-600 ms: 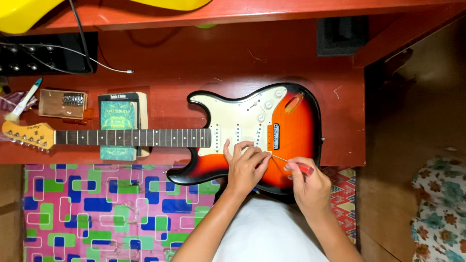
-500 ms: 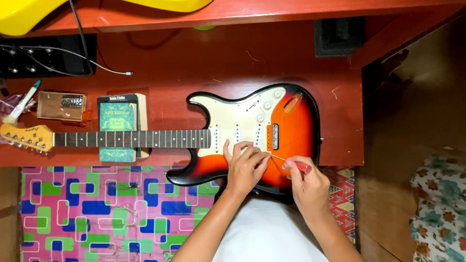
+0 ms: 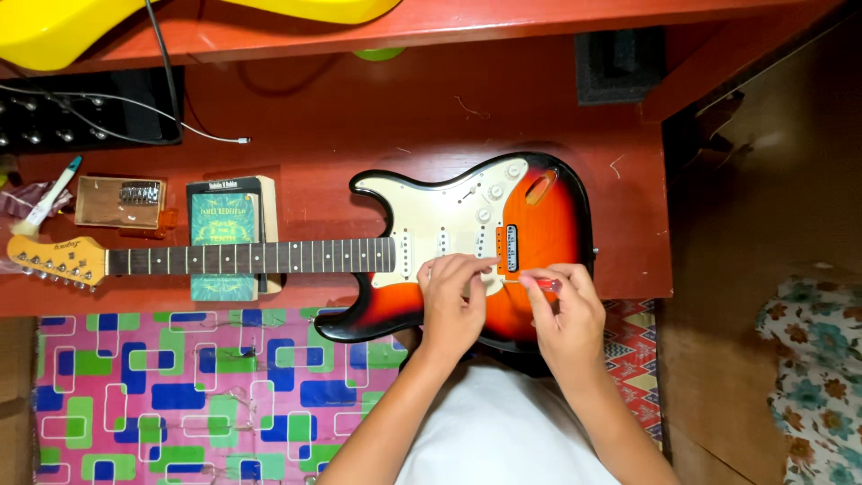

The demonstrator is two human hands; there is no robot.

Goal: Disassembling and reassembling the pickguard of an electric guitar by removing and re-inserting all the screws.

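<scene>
The red wooden table fills most of the view, and across it lies an electric guitar with a sunburst body and a cream front plate, its neck running out to the left and resting on a green book. The guitar body sits at the near right part of the table, right in front of the person, partly over the near edge. Below the table on the left shows a bright patterned mat in pink, blue and green. The left hand rests on the near part of the front plate, fingers curled down and pressing close to the rightmost pickup. The right hand is closed around a small screwdriver with a red handle, pinched between thumb and fingers, its thin shaft pointing left toward the orange opening by the bridge. Whether the tip actually sits in a screw cannot be told, as the fingers hide it. To do this kind of fine turning well, I would judge that the left hand should go on steadying the body so it does not slide, the shaft should stay in line with the screw, and pressure should be light so the tip does not slip and scratch the finish. Far left lie a small wooden box holding a metal part, and a toothbrush beside it.
</scene>
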